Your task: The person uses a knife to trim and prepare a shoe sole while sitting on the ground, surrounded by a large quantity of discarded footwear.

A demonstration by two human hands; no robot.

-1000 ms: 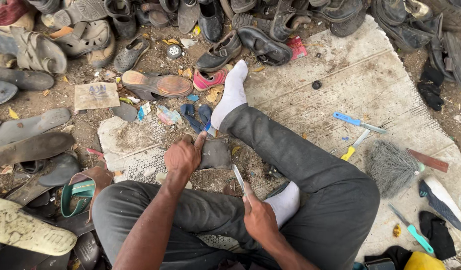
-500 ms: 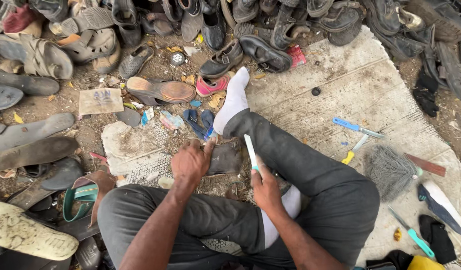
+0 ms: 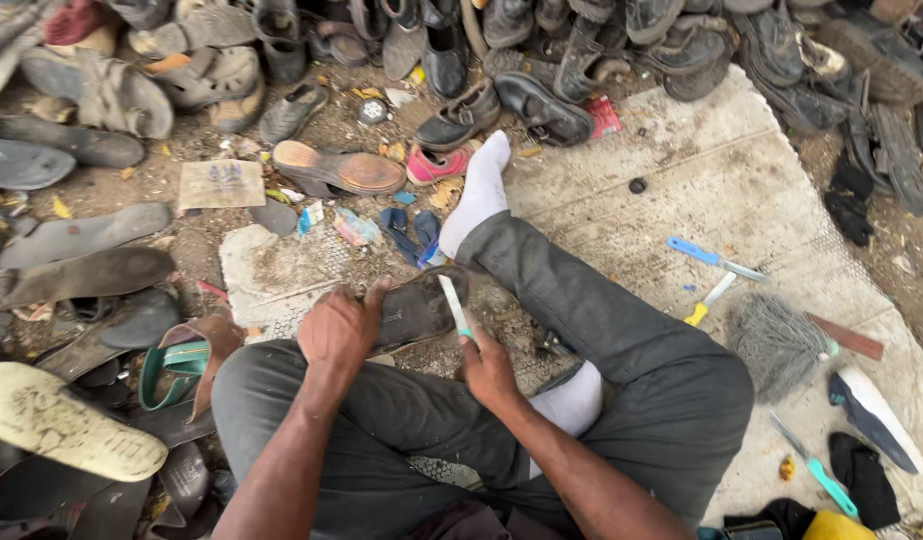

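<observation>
I sit cross-legged on the ground in grey trousers and white socks. My left hand (image 3: 339, 328) presses down on a dark worn shoe sole (image 3: 421, 308) lying in front of my knees. My right hand (image 3: 488, 368) grips a slim knife with a pale blade and teal handle (image 3: 453, 305), its blade resting against the right end of the sole.
Heaps of old shoes and sandals (image 3: 541, 60) ring the far and left sides. A woven mat (image 3: 721, 190) on the right carries a blue-handled tool (image 3: 703, 254), a yellow-handled tool (image 3: 707, 300), a grey brush (image 3: 776, 345) and a teal-handled tool (image 3: 816, 468). A green-strapped sandal (image 3: 181, 362) lies by my left knee.
My right hand has brought the knife forward and left from above my lap to the sole. My left hand has shifted onto the sole and holds it down.
</observation>
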